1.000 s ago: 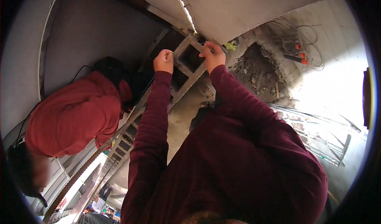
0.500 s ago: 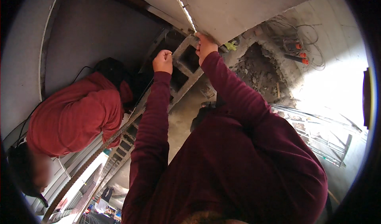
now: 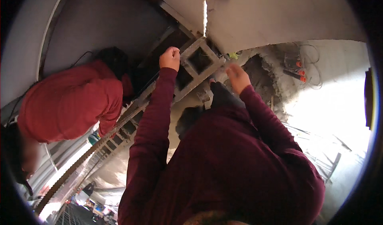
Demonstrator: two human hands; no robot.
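Above the left edge of a hollow concrete block [image 3: 187,65], my left hand [image 3: 170,59] is closed with its fingers curled in; what it holds, if anything, is too small to make out. My right hand [image 3: 238,78] hangs to the right of the block, apart from it, and motion smears its fingers. The block tops a row of blocks running toward the lower left, with dark square cavities. A bright narrow gap [image 3: 205,17] between wall panels lies just beyond the block.
A co-worker in a red top [image 3: 76,101] bends on the left beside the block row. A long ribbed steel bar [image 3: 79,167] rises along it from the lower left. On the right are a rubble-filled hole [image 3: 257,75], orange-ended conduits [image 3: 295,74] and loose wires.
My right hand has come away from the corner by the wall gap, moving right and toward me. My left hand stays closed, slightly farther right in view. The view has turned a little.
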